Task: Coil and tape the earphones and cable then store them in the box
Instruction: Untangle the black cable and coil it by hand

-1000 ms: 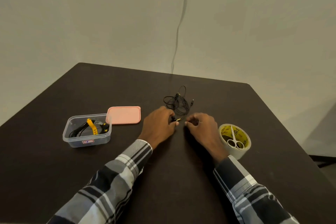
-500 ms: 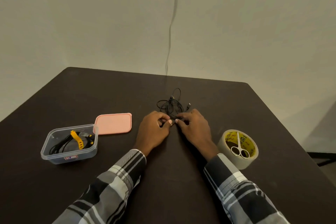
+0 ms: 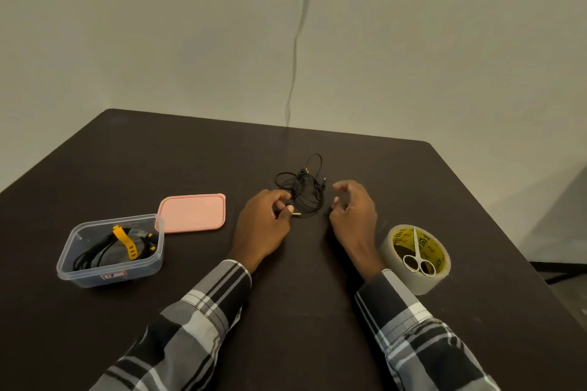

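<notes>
Left hand [image 3: 263, 225] pinching gold plug of tangled thin black earphone wire [image 3: 300, 190]; right hand [image 3: 352, 209] loosely curled, empty. Risk: one-ended pull tightening knots.

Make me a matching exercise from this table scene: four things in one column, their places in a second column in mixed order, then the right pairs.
Things
1. scissors
2. pink lid
3. earphones
4. yellow-strapped cable

Places
A. inside the clear box
B. flat on the table, beside the box
C. on top of the tape roll
D. loose on the table between the left hand and the right hand

Pairs: 1-C, 2-B, 3-D, 4-A
</notes>
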The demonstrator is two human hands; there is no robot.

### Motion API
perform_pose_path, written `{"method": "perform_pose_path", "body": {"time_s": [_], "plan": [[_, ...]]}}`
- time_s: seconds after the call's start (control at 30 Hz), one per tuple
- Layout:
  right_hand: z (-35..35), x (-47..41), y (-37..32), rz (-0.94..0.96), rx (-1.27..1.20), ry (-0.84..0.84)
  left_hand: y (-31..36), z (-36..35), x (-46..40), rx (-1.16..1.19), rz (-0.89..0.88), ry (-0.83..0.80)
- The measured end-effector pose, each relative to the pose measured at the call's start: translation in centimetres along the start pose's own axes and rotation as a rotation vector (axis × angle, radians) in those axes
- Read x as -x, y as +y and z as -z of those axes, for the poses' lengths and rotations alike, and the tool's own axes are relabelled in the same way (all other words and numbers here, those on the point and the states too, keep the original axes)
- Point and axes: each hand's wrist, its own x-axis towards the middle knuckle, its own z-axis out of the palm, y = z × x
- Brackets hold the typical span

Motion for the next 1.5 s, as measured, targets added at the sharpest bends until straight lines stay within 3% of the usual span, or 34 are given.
{"method": "perform_pose_path", "body": {"time_s": [0.2, 0.4, 0.57, 0.7, 0.77, 0.87, 0.97, 1.1, 1.2, 1.33, 1.5], "plan": [[-0.5, -0.9, -0.1, 0.095, 0.334, -0.234, -0.4, 0.0, 0.1, 0.014, 0.023, 0.021], [-0.4, -2.8, -1.1, 0.074, 0.488, -0.412, -0.2, 0.2, 0.1, 0.036, 0.027, 0.011], [-0.8, -3.2, -1.0, 0.096, 0.450, -0.312, -0.1, 0.4, 0.2, 0.049, 0.034, 0.010], [-0.5, -2.5, -1.1, 0.164, 0.515, -0.357, 0.1, 0.5, 0.2, 0.060, 0.041, 0.018], [0.0, -2.2, -1.6, 0.147, 0.457, -0.351, 0.2, 0.6, 0.4, 0.057, 0.014, 0.043], [1.5, -2.2, -3.1, 0.080, 0.135, -0.328, 0.6, 0.9, 0.3, 0.029, -0.124, 0.077], [4.2, -2.4, -5.7, 0.112, -0.188, -0.416, 2.4, 1.5, 0.1, 0.161, -0.276, 0.066], [7.6, -2.5, -8.8, 0.105, -0.380, -0.475, 5.1, 2.8, -0.6, 0.192, -0.421, 0.194], [9.0, -2.7, -9.5, 0.103, -0.420, -0.434, 5.9, 4.2, -1.6, 0.183, -0.395, 0.176], [10.3, -2.9, -10.4, 0.109, -0.436, -0.394, 7.6, 7.0, -2.1, 0.227, -0.298, 0.007], [11.0, -2.1, -11.1, 0.071, -0.447, -0.342, 9.1, 8.4, -1.5, 0.639, -0.004, 0.014]]}}
